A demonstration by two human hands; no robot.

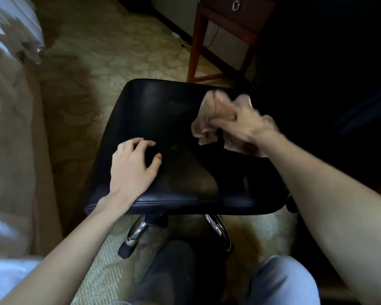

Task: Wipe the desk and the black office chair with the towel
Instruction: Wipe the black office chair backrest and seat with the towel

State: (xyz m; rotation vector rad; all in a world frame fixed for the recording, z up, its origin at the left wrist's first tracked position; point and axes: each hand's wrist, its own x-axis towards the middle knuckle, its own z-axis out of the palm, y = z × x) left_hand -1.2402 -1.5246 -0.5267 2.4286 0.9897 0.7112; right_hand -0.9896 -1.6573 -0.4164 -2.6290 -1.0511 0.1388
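The black office chair's seat [163, 111] fills the middle of the view, seen from above. My left hand [132, 168] rests on the seat's near left part, fingers spread and bent at the tips. My right hand [240, 122] grips a bunched tan towel [207, 111] and presses it on the seat's far right part; the hand is motion-blurred. The dark desk [328, 62] stands at the right, mostly in shadow.
A wooden side table [227, 29] with a drawer stands behind the chair. A bed with pale bedding [11, 106] runs along the left. The chair's chrome base and a caster [132, 241] show under the seat. My legs are at the bottom, on patterned carpet [128, 51].
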